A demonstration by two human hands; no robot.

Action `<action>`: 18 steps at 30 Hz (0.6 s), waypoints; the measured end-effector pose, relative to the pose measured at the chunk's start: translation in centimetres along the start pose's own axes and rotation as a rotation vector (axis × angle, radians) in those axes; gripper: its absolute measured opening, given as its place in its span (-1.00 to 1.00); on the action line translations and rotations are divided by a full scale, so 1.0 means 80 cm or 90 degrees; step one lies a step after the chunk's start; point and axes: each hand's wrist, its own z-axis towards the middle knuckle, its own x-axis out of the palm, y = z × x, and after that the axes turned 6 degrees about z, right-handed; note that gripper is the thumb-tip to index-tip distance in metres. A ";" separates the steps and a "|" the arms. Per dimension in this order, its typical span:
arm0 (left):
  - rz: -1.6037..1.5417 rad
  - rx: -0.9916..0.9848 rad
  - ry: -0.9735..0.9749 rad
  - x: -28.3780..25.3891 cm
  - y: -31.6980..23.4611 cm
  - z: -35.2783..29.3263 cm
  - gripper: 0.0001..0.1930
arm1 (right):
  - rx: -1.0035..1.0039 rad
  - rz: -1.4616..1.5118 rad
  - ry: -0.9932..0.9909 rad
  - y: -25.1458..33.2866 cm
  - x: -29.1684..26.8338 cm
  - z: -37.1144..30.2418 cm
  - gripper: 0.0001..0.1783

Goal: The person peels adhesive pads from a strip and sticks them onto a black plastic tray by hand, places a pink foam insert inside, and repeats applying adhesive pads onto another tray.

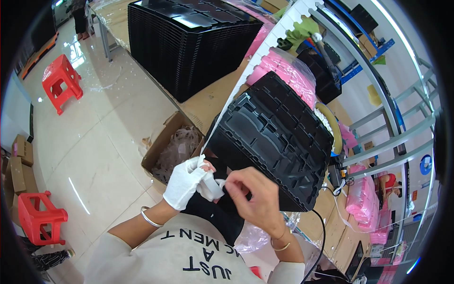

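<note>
My left hand [182, 186], in a white glove with bare fingertips showing, is closed beside a bunched white cloth [211, 188] and grips it. My bare right hand [255, 196] pinches the right edge of that cloth between thumb and forefinger. Whether the cloth is a second glove I cannot tell. A long white strip with a scalloped edge [255, 66] runs from the far right down to my left hand; whether the fingers hold its end is unclear. Just beyond my hands, black moulded plastic trays [272, 137] are stacked on the bench.
A taller stack of black trays [189, 52] stands farther back on the bench [208, 97]. Below its edge sits a cardboard box [165, 124] of clear plastic scraps. Pink wrapped bundles [288, 75] lie behind the trays. Red stools [42, 215] stand left. A black cable [324, 236] hangs right.
</note>
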 end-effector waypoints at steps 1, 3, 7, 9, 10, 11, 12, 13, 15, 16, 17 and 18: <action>-0.003 0.011 -0.019 -0.004 0.009 0.007 -0.77 | -0.004 -0.020 -0.005 0.000 -0.011 0.011 -0.89; 0.033 0.008 -0.022 -0.013 0.013 0.014 -0.78 | 0.024 -0.042 -0.027 -0.012 -0.035 0.035 -0.92; 0.114 0.035 -0.058 -0.027 0.023 0.029 -0.82 | 0.121 -0.066 0.006 -0.041 -0.067 0.094 -0.90; 0.117 0.047 -0.092 -0.032 0.031 0.035 -0.86 | 0.128 -0.076 0.043 -0.057 -0.070 0.115 -0.89; 0.116 0.045 -0.093 -0.036 0.031 0.036 -0.86 | 0.135 -0.085 0.080 -0.064 -0.070 0.124 -0.87; 0.127 0.024 -0.098 -0.040 0.028 0.035 -0.90 | 0.121 -0.105 0.098 -0.068 -0.069 0.132 -0.87; 0.137 0.002 -0.101 -0.042 0.027 0.036 -0.92 | 0.125 -0.105 0.100 -0.073 -0.067 0.138 -0.87; 0.121 0.011 -0.109 -0.043 0.032 0.040 -0.92 | 0.122 -0.118 0.115 -0.079 -0.066 0.143 -0.87; 0.110 -0.004 -0.114 -0.044 0.030 0.042 -0.90 | 0.123 -0.129 0.132 -0.092 -0.061 0.146 -0.87; 0.100 -0.015 -0.118 -0.045 0.030 0.042 -0.88 | 0.124 -0.144 0.139 -0.099 -0.058 0.147 -0.86; 0.100 -0.018 -0.118 -0.045 0.033 0.044 -0.88 | 0.125 -0.159 0.144 -0.103 -0.057 0.147 -0.86; 0.076 0.000 -0.121 -0.046 0.039 0.047 -0.87 | 0.127 -0.156 0.148 -0.102 -0.055 0.150 -0.86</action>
